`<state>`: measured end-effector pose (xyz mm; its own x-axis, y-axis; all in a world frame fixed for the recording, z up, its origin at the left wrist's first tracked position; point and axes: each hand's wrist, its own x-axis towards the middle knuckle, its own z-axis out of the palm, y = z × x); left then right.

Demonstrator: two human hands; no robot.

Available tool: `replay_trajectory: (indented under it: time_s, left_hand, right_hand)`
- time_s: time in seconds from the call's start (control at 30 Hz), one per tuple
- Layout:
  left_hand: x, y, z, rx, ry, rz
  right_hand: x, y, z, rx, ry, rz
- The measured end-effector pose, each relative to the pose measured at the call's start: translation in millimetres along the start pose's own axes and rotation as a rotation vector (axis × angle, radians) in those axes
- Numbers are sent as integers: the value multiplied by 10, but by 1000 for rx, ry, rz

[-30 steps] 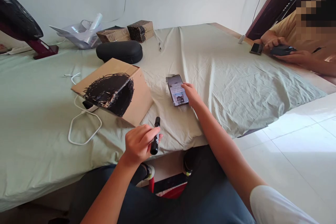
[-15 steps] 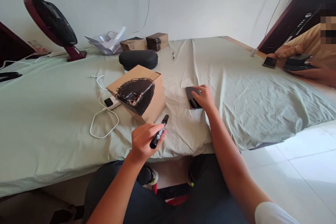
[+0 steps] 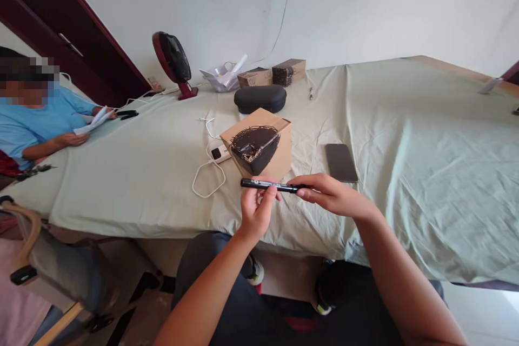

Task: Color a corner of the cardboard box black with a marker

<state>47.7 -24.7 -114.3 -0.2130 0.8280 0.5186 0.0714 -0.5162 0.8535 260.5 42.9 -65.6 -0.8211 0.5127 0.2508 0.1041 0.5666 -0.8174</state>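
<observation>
A black marker pen (image 3: 265, 185) lies crosswise in front of me, above the table's near edge. My left hand (image 3: 259, 208) is closed round its barrel with thumb and fingers. At the cap end, on the right, my right hand (image 3: 328, 193) pinches the marker. Just beyond my hands stands a cardboard box (image 3: 279, 154), one corner coloured black with scribbled edges and a rough, torn-looking patch. Right of the box a dark phone (image 3: 341, 162) lies flat on the cloth, touched by neither hand.
Left of the box are a white power bank (image 3: 220, 153) and cable. Behind it sit a black case (image 3: 260, 99), two small cardboard boxes (image 3: 288, 72), a plastic basket (image 3: 223, 79) and a fan (image 3: 173, 59). A person in blue (image 3: 44, 124) holds papers at the left.
My right hand has left the phone and now grips the marker's cap end. The marker has turned from slanted to nearly level. My view has swung left, bringing another person into sight.
</observation>
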Motion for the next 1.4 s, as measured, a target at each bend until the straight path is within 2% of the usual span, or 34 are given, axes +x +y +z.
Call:
replay_trajectory:
  time_s: [0.07, 0.23, 0.33, 0.37, 0.4, 0.47, 0.5, 0.53, 0.6, 0.63, 0.67, 0.7, 0.8, 0.93, 1.03, 1.13, 1.27, 1.4]
  left_hand:
    - [-16, 33, 76, -93, 55, -86]
    - [-54, 72, 249, -137, 223, -154]
    - [99, 219, 125, -196, 364, -177]
    - [180, 286, 33, -201, 490, -135]
    - [261, 352, -69, -205, 612, -38]
    - [372, 446, -247, -86, 742, 202]
    - [386, 464, -296, 49, 720, 317]
    - [372, 462, -310, 246, 584, 418]
    - [283, 422, -244, 584, 151, 607]
    - [230, 399, -182, 668, -33, 670]
    - [184, 383, -118, 727, -170, 713]
    - [151, 376, -62, 767, -241, 743]
    - [142, 409, 7, 903, -237, 779]
    - [193, 456, -49, 1039, -243, 750]
    - [191, 440, -78, 1076, -312, 732]
    - [191, 428, -91, 1055, -323, 721]
    - [219, 439, -114, 1073, -302, 708]
    - [227, 418, -134, 1044, -307, 716]
  right_hand:
    - [-24, -7, -25, 5, 8, 19]
    - [-14, -46, -32, 5, -3, -13]
    - [-108, 11, -164, -36, 12, 9]
    - [-171, 39, -235, -66, 57, 44]
    - [-243, 63, -308, -96, 126, 87]
    - [-382, 75, -418, -110, 281, 182]
    - [-430, 53, -436, -87, 328, 211]
    - [-454, 10, -423, -39, 367, 201]
    - [-425, -127, -312, 86, 425, 87]
    - [-380, -210, -228, 140, 434, 13]
    - [-326, -293, -139, 157, 415, -58]
    - [-271, -369, -55, 138, 377, -102]
    - [-176, -516, 106, 40, 403, -150]
    - [-220, -550, 134, -47, 537, -192]
    - [-238, -561, 150, -133, 500, -166]
    - [-192, -565, 198, -202, 446, -88]
    - [-97, -500, 276, -150, 404, -11]
    - [-21, -409, 358, 1, 459, -6]
